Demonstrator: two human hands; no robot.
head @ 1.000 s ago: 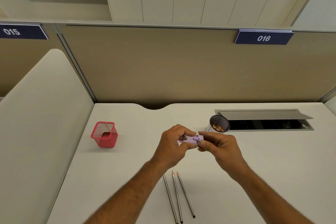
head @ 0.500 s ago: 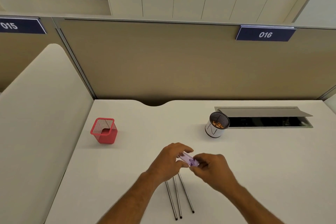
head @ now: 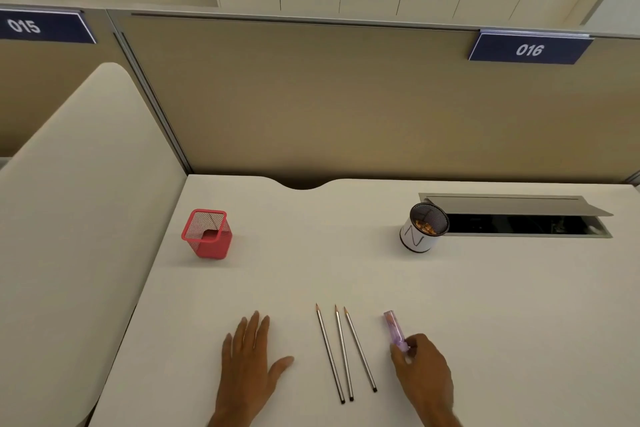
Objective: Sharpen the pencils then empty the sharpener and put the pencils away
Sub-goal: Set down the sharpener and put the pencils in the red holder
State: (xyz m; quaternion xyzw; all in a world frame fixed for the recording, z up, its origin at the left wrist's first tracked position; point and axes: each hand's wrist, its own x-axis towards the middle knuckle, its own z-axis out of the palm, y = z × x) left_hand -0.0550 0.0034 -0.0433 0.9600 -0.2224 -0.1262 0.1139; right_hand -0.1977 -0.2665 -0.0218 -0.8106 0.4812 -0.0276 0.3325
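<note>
Beige partition panels back a white tabletop (head: 485,305), carrying blue plates reading "015" (head: 24,26) and "016" (head: 529,50). A red mesh cup (head: 207,234) stands far left; a white cup (head: 423,227) holding orange-brown bits sits just beside an open cable hatch (head: 519,215). Three sharpened pencils (head: 343,352) lie side by side between the hands, tips pointing away. The left hand (head: 250,364) rests flat, fingers spread, grip released. The right hand (head: 424,369) pinches the near end of the purple sharpener (head: 394,329), which lies right of the pencils.
</note>
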